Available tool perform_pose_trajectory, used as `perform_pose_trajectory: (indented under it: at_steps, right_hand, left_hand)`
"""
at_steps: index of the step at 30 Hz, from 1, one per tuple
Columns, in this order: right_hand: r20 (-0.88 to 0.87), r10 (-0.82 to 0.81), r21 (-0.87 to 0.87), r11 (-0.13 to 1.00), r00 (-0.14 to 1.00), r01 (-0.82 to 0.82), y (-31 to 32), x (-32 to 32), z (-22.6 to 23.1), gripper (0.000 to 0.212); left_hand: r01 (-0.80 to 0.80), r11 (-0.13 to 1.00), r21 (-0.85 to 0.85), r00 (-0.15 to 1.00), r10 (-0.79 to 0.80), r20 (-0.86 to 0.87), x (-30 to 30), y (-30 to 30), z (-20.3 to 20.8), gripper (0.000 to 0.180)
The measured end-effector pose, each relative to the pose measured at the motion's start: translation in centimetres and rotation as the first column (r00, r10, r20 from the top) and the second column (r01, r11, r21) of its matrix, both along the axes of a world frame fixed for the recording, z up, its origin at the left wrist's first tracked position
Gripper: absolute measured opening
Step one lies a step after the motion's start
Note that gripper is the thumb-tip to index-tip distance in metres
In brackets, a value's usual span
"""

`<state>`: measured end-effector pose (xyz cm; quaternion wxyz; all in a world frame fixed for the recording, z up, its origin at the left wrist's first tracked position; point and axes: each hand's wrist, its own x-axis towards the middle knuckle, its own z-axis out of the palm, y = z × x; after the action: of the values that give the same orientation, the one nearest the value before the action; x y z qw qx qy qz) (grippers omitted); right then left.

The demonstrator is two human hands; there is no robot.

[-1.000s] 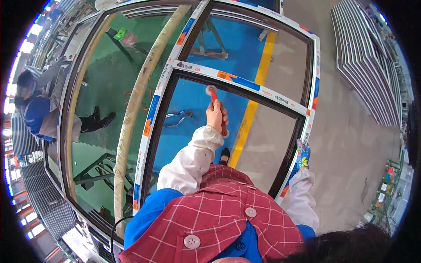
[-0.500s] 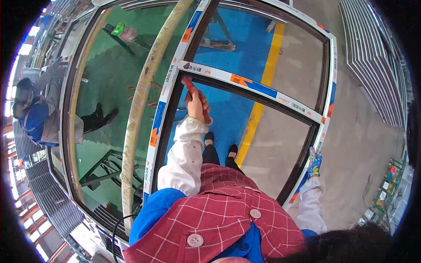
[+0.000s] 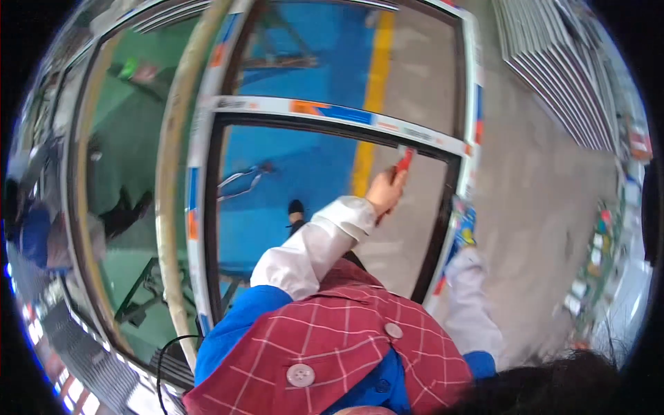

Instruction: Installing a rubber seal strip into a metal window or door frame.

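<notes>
My bare left hand (image 3: 386,188) is closed around a slim red hand tool (image 3: 405,162) whose exact kind is blurred. The tool's pale tip touches or nearly touches the inner edge of the crossbar, near its right end. That crossbar belongs to a large dark window frame (image 3: 446,143) covered with white, blue and orange protective film. On the frame's right side rail, my right hand (image 3: 465,225) wears a blue patterned glove and appears to grip the outer edge. Motion blur hides its separate fingers.
A pale wrapped bar (image 3: 168,180) runs along the left, beside another frame with glass (image 3: 149,228) that reflects a person. Stacked metal profiles (image 3: 553,76) lie at the upper right. A green rack with small items (image 3: 596,259) stands far right. Below are blue floor and a yellow stripe (image 3: 371,76).
My left hand has carried the red tool rightward from the opening's upper left corner along the crossbar. The view has shifted, and my right hand stays at the right rail.
</notes>
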<state>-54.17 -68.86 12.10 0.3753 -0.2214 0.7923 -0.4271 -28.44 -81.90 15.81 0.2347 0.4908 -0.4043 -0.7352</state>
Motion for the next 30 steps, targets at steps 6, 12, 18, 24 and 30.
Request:
perform_pose_trajectory:
  at_steps: [6, 12, 18, 24, 30]
  right_hand:
    - [-0.251, 0.073, -0.082, 0.992, 0.965, -0.096, -0.5, 2.1, 1.5, 0.041]
    - [-0.295, 0.154, -0.1, 0.977, 0.943, -0.19, -1.5, 3.1, 3.3, 0.046]
    - [-0.533, 0.194, -0.214, 0.911, 0.823, -0.353, -0.8, 2.7, 1.2, 0.033]
    - [-0.407, 0.396, 0.107, 0.915, 0.823, -0.388, -1.1, 2.3, 1.9, 0.043]
    - [-0.364, 0.342, 0.219, 0.935, 0.866, -0.278, -2.1, 2.7, 4.4, 0.048]
  left_hand:
    - [0.147, 0.98, 0.134, 0.986, -0.134, -0.103, -8.4, 1.2, -0.1, 0.032]
    - [0.281, 0.959, 0.041, 0.959, -0.282, 0.011, -6.7, 1.1, 2.4, 0.032]
    - [0.4, 0.916, -0.04, 0.914, -0.396, 0.084, -2.7, 11.6, 2.3, 0.024]
    - [0.256, 0.962, -0.09, 0.953, -0.236, 0.188, -7.4, 8.0, 3.9, 0.026]
    - [0.363, 0.931, 0.036, 0.906, -0.362, 0.218, -7.5, 5.7, 4.2, 0.03]
